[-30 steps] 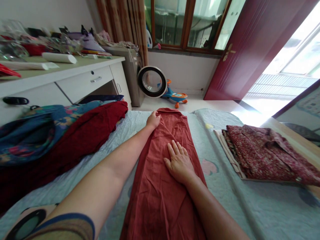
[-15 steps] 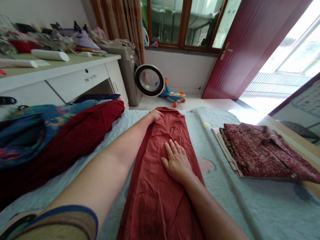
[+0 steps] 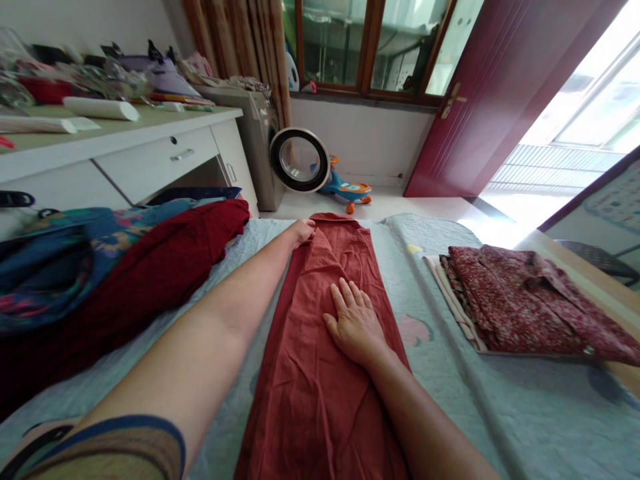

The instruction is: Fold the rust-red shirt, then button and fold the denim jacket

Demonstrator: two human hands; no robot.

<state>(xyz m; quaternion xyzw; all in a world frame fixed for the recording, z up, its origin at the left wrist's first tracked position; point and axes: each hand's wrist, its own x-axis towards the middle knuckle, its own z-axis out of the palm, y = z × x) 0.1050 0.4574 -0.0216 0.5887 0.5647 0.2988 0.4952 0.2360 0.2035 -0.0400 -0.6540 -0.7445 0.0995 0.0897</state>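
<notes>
A long rust-red garment (image 3: 300, 347) lies in a narrow strip on the bed, with light creases and what looks like a collar at its far end. My left hand (image 3: 303, 231) is stretched to the far left corner of it, fingers closed on the cloth edge. Flat on the middle of the garment rests my right hand (image 3: 354, 320), its fingers spread slightly and holding nothing. The near end of the cloth runs out of the picture at the bottom.
A pale blue bedspread (image 3: 440, 400) covers the bed. Folded patterned clothes (image 3: 530, 300) lie right; a dark red garment (image 3: 150, 280) and blue floral clothes (image 3: 100, 233) are heaped left. Beyond stand a cluttered desk (image 3: 150, 150), an open-doored washing machine (image 3: 263, 147) and a ride-on toy (image 3: 347, 190).
My left hand has shifted slightly to the left along the garment's far edge, drawing the cloth corner a little outward. My right hand stays in place.
</notes>
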